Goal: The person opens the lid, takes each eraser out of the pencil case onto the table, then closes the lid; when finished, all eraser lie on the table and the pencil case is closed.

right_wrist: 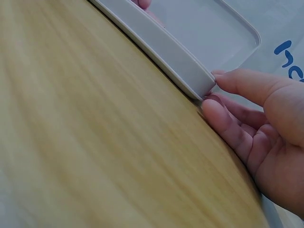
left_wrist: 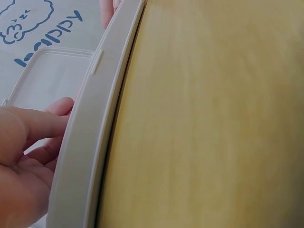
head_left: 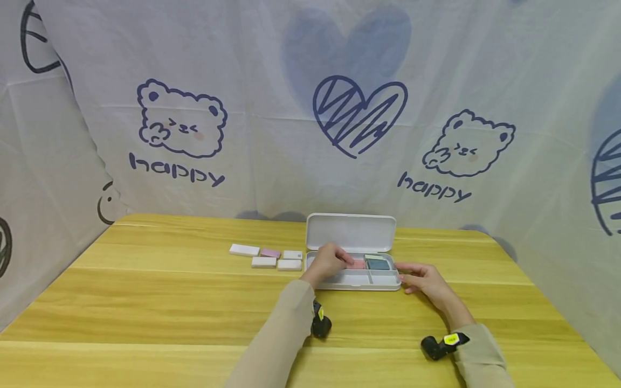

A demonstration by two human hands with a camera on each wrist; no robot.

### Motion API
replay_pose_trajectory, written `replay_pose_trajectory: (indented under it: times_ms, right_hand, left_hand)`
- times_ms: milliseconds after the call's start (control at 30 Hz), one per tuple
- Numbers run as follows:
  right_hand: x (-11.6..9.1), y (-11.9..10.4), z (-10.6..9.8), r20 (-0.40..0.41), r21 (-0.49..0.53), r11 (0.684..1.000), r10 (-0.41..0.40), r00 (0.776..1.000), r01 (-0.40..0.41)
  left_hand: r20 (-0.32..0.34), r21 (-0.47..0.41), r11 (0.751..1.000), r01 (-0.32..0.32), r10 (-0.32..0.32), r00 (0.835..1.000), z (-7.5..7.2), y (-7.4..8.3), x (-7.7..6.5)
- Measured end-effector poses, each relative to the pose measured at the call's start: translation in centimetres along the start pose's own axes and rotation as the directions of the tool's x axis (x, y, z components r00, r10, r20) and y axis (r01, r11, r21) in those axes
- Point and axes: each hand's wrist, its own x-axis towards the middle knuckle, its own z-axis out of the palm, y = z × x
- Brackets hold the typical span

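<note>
Smooth plastic case [head_left: 350,233], wood-grained tabletop [head_left: 184,302]

Two hands in play, one left [head_left: 327,264], one right [head_left: 427,281], with two sleeves [head_left: 283,318] and two black wrist devices [head_left: 322,325]! One table [head_left: 170,312], one white box [head_left: 349,286], one lid [head_left: 351,234]. Now the loose blocks: five of them, four white blocks [head_left: 245,250] and one mauve block [head_left: 270,253]! Inside the box, at least three: one pink block [head_left: 358,264], one blue-green block [head_left: 378,265], one pale block [head_left: 372,257], though a hand covers part of that row, so there may be more. And on the cloth [head_left: 267,145]: two bears [head_left: 183,121], "happy" [head_left: 177,170] twice, one whole scribbled heart [head_left: 360,116], part of a second!
</note>
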Motion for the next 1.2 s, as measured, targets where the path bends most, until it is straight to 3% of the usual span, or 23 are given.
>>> replay_pose_trajectory:
  times_ms: [267, 567, 933, 1200]
  right_hand:
    - [0.0, 0.2, -0.1, 0.032, 0.072, 0.997, -0.013, 0.999, 0.011]
    - [0.1, 0.1, 0.1, -0.002, 0.111, 0.994, 0.01, 1.0, -0.01]
    - [0.1, 0.2, 0.2, -0.022, 0.114, 0.993, 0.02, 1.0, -0.018]
    - [0.1, 0.4, 0.1, -0.015, 0.118, 0.993, 0.018, 1.0, -0.016]
  left_hand:
    - [-0.024, -0.038, 0.999, 0.02, -0.021, 1.0, 0.0, 0.2, 0.0]
    - [-0.038, -0.056, 0.997, 0.052, -0.055, 0.998, -0.8, 0.6, -0.3]
    - [-0.053, -0.113, 0.993, 0.038, -0.044, 0.998, -2.5, 0.6, -0.9]
    - [-0.056, -0.219, 0.971, 0.1, -0.114, 0.992, -4.2, 0.0, -1.5]
